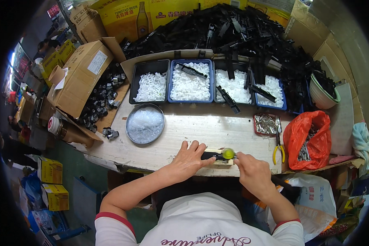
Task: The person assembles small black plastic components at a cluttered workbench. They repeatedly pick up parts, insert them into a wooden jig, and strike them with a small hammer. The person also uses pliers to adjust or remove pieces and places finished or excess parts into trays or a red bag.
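At the table's front edge, a black plastic part (209,156) lies on a small pale block (222,162). My left hand (187,160) holds its left end, thumb along the near side and fingers bent over it. My right hand (252,170) is closed around a tool with a round yellow-green head (228,153), probably a small mallet; its handle is mostly hidden in my fist. That head is over the right end of the black part, and I cannot tell whether they touch.
A round metal dish (163,123) holds clear bits. Behind stand bins of white pieces (190,84) and a black heap (217,30). To the right are a tray of metal pins (267,124), yellow-handled pliers (279,152) and a red bag (305,141); a brown bottle (71,132) stands left.
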Available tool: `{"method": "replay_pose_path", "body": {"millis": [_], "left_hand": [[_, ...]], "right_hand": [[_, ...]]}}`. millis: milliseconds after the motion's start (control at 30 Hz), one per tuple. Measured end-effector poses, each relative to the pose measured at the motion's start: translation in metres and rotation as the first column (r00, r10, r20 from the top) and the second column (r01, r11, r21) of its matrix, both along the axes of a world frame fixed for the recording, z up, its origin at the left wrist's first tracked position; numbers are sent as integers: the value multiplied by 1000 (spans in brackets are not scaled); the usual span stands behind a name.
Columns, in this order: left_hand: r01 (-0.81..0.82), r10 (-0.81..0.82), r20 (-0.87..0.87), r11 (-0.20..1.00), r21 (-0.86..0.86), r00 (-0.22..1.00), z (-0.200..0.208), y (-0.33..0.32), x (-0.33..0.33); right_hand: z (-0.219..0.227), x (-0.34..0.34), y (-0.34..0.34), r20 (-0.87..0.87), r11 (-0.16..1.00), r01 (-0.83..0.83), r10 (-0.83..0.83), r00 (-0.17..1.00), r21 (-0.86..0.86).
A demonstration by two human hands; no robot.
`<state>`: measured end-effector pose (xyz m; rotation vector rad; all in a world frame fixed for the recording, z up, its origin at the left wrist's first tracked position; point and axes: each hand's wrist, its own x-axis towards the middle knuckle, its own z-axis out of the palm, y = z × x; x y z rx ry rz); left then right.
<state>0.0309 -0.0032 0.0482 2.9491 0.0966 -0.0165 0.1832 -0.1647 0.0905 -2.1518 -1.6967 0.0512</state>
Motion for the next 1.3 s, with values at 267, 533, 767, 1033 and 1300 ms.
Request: {"method": "replay_pose_path", "body": {"millis": [267,533,767,1033,1300], "left_hand": [[-57,84,112,973,-225,990,-12,7,-1],[-246,343,209,890,-384,916,-17,1,-4],[-237,433,336,838,-491,837,-29,-8,-13],[-384,608,461,781,-492,647,-37,-23,-24],[-413,657,384,728,-548,649,-37,-19,-45]], "right_hand": [[-21,0,1,64,976,18,-4,998,-217],[7,-8,15,-148,980,-47,76,986,191],[-11,-3,44,-105,992,-61,50,993,-109],[-3,-13,64,-113,996,-83,79,990,-36],[-16,-17,69,-145,983,-78,54,988,-168]]}}
